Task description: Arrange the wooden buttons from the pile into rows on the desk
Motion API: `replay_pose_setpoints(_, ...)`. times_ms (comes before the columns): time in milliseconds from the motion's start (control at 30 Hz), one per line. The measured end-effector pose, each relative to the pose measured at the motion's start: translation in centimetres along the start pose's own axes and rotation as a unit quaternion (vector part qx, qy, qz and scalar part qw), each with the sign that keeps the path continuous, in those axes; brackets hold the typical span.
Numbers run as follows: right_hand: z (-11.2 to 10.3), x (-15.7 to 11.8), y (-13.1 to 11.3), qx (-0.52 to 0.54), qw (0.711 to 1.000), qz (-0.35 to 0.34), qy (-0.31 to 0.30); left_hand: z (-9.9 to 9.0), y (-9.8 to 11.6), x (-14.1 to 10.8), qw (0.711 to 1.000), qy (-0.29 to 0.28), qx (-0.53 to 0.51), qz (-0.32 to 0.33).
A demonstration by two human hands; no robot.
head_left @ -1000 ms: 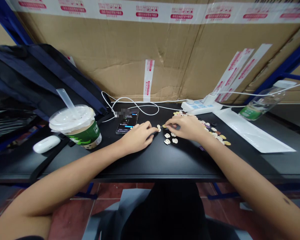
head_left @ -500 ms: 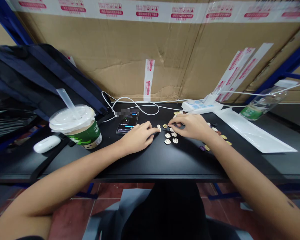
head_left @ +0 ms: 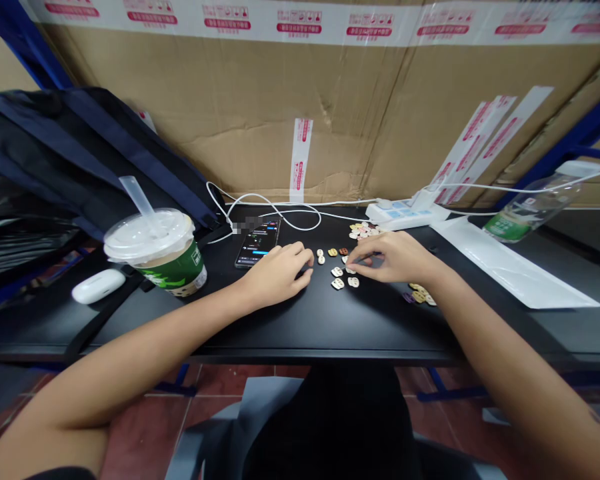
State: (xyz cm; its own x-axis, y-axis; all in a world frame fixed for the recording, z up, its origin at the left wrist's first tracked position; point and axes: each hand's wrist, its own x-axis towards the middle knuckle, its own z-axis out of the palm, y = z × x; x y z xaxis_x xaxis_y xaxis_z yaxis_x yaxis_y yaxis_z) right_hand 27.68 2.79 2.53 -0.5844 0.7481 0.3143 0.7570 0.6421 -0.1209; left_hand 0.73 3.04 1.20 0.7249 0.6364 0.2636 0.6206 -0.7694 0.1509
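Observation:
Small flat cream pieces with dark markings, like buttons or charms, lie in short rows on the black table; one cream piece [head_left: 337, 283] is at the front left. Thumb and fingertips of my right hand [head_left: 387, 259] are closed over another cream piece [head_left: 351, 271], partly hidden beneath them. My left hand [head_left: 280, 275] rests to the left of the rows, fingers loosely curved, thumb apart, holding nothing visible. Two cream pieces [head_left: 321, 257] sit just beyond its fingertips. A yellow piece [head_left: 333, 253] and a brown piece [head_left: 343, 251] lie at the back of the rows.
Behind my right hand is a pile of pale pieces [head_left: 363, 231]; yellow and purple pieces [head_left: 418, 295] lie by my right wrist. Around them are a phone [head_left: 258, 244], lidded drink cup [head_left: 173, 267], white earbud case [head_left: 99, 287], power strip [head_left: 407, 215], white tray [head_left: 517, 270] and bottle [head_left: 510, 227].
My left hand has drawn back slightly left from the two cream pieces. My right hand has shifted right and toward me, uncovering a brown piece beside the yellow one.

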Motion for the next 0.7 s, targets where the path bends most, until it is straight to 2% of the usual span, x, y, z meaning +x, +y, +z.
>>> replay_pose_setpoints(233, 1.1, 0.6, -1.1, 0.041, 0.999, -0.032, -0.017, 0.3, -0.1, 0.0, 0.997, -0.002, -0.076, -0.012)
replay_pose_setpoints(367, 1.7, 0.8, -1.8, 0.031, 0.999, -0.039, -0.01, 0.6, -0.1, 0.1, 0.995, -0.009, -0.101, -0.008)
replay_pose_setpoints(700, 1.8, 0.7, -2.4, 0.023, 0.999, -0.046, 0.005, 0.9, 0.0, 0.1, 0.99, -0.024, -0.136, -0.009)
